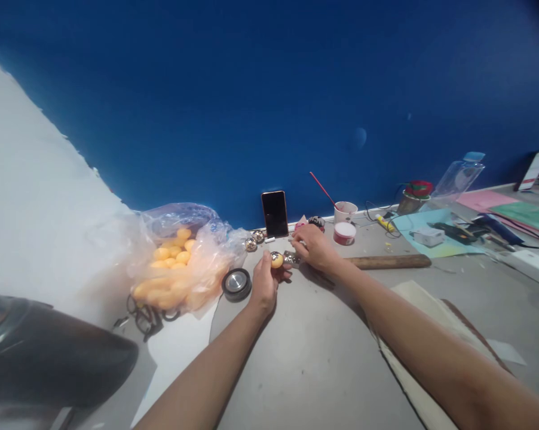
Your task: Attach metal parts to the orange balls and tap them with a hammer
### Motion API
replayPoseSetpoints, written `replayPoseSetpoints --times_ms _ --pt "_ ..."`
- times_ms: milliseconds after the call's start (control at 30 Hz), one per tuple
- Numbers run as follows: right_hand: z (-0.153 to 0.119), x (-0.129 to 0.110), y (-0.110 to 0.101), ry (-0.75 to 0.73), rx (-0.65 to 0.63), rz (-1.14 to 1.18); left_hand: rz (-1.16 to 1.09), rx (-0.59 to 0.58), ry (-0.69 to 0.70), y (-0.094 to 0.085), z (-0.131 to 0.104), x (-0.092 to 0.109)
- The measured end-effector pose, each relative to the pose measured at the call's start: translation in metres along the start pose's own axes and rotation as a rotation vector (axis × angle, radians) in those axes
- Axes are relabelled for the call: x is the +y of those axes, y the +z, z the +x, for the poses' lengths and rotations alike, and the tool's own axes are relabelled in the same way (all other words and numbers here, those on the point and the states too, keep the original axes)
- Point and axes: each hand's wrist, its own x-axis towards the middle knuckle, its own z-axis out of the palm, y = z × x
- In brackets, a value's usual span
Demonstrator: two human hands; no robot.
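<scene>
My left hand (265,285) is closed around a yellow ball (276,260), like a table-tennis ball, with dark and silvery patches on its upper side. Beside the ball, shiny silver pieces (291,257) lie between my two hands; their exact kind is too small to tell. My right hand (315,246) reaches over the table just right of these pieces, its fingers bent together and pointing left. Whatever its fingertips may pinch is too small to make out. Two patterned silver balls (251,244) rest behind my left hand. A round black container with a metallic centre (236,283) stands to its left.
A clear bag of yellow balls (175,257) lies at left, with eyeglasses (144,316) below. A phone (275,214) leans on the blue wall. Cups (344,233), a wooden-handled tool (388,261), a cloth pad (424,310) and a clear bottle (458,178) are at right.
</scene>
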Motion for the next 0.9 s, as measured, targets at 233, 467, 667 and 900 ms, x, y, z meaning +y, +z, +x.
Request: replayPoseSetpoints --times_ms 233,467,667,900 --pt "-0.005 -0.009 -0.005 0.326 0.212 0.655 -0.127 -0.021 -0.055 -0.002 0.001 0.008" --pt "-0.001 -0.007 -0.008 0.479 0.286 0.831 -0.065 -0.162 -0.038 0.001 -0.006 0.012" --pt "0.000 0.000 -0.010 0.558 0.282 0.901 -0.006 -0.284 -0.139 0.005 -0.013 0.005" --pt "0.000 0.005 -0.005 0.606 0.252 1.015 -0.034 -0.187 -0.090 0.002 -0.008 0.003"
